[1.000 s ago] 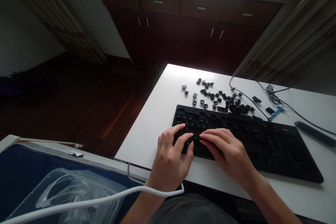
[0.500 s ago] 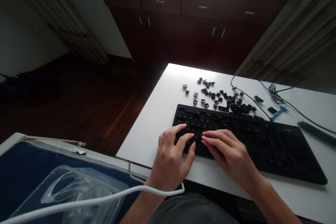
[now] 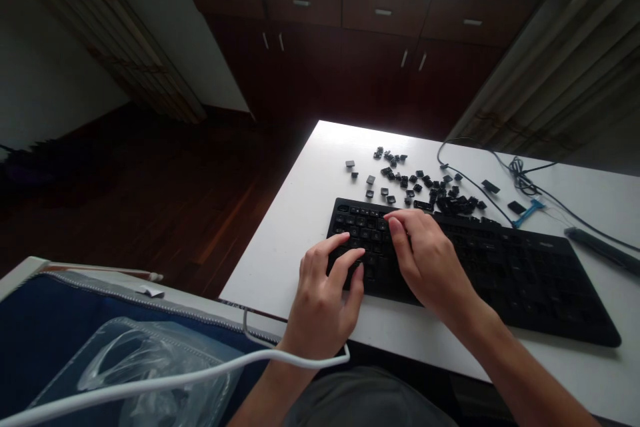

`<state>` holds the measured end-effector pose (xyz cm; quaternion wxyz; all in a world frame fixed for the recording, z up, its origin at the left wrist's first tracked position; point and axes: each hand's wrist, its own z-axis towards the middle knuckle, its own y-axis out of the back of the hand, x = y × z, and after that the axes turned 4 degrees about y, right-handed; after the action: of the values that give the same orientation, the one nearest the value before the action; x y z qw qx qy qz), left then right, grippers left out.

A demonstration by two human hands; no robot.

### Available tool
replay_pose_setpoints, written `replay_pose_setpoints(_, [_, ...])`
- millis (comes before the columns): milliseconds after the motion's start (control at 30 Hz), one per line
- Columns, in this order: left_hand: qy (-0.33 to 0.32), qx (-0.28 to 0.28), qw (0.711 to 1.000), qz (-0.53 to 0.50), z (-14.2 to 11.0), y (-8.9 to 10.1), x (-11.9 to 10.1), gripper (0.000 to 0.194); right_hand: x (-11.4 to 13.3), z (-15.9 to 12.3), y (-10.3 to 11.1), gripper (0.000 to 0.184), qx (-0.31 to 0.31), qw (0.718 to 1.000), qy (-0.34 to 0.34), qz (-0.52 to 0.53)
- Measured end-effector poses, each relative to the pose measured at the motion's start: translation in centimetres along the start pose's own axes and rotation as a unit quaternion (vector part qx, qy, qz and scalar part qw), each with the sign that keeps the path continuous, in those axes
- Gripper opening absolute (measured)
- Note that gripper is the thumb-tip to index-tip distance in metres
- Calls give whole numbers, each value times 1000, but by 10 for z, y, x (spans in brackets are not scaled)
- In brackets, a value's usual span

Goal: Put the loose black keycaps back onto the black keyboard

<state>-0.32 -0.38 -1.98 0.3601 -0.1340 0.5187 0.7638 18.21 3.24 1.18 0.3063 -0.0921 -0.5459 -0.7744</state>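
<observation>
A black keyboard [image 3: 540, 287] lies slantwise on the white table. Over its left end, my left hand [image 3: 323, 300] is open, with fingers apart and fingertips at the keys. My right hand [image 3: 433, 257] is closed, thumb and fingers drawn together above the upper key rows. Whatever it may be pinching is hidden. Beyond the keyboard's back edge, many loose black keycaps [image 3: 453, 203] lie scattered, thickest behind its middle. A blue plastic tool [image 3: 529, 213] rests near the keyboard's back edge, beside a flat black piece [image 3: 516, 207].
A black cable [image 3: 517, 170] lies coiled at the table's back right, near a long dark object [image 3: 600, 248]. In front at left, a white tube [image 3: 190, 383] crosses above a clear plastic bag [image 3: 150, 360] on blue fabric. Wooden cabinets [image 3: 320, 60] stand behind the table.
My right hand has moved away from my left fingertips, up toward the keyboard's back rows. My left hand has stayed nearly in place. The view has shifted slightly.
</observation>
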Motion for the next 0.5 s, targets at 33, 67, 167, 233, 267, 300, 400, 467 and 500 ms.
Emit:
replay_pose_setpoints(33, [4, -5, 1000, -3, 0, -1, 0, 37, 0, 7, -4, 24, 10, 999, -1, -35])
replay_pose_setpoints(67, [8, -9, 1000, -5, 0, -1, 1, 38, 1, 13, -8, 26, 20, 998, 0, -65])
replay_pose_setpoints(167, [17, -19, 1000, -12, -1, -2, 2, 40, 3, 23, -20, 31, 35, 994, 2, -108])
replay_pose_setpoints(233, [19, -20, 1000, -14, -1, -3, 3, 40, 4, 25, -26, 33, 37, 992, 6, -121])
replay_pose_setpoints(267, [20, -20, 1000, -13, -1, -3, 3, 40, 5, 26, -28, 34, 38, 991, 8, -128])
replay_pose_setpoints(300, [21, -18, 1000, -12, -1, -3, 3, 40, 5, 26, -30, 34, 38, 990, 10, -135])
replay_pose_setpoints(400, [20, -11, 1000, -6, -1, -4, 4, 40, 5, 27, -33, 34, 38, 987, 14, -154])
replay_pose_setpoints(467, [17, -8, 1000, 1, 0, -4, 5, 41, 6, 27, -33, 33, 39, 985, 13, -165])
replay_pose_setpoints(500, [16, -8, 1000, 5, 0, -4, 5, 41, 6, 28, -34, 33, 40, 985, 12, -170])
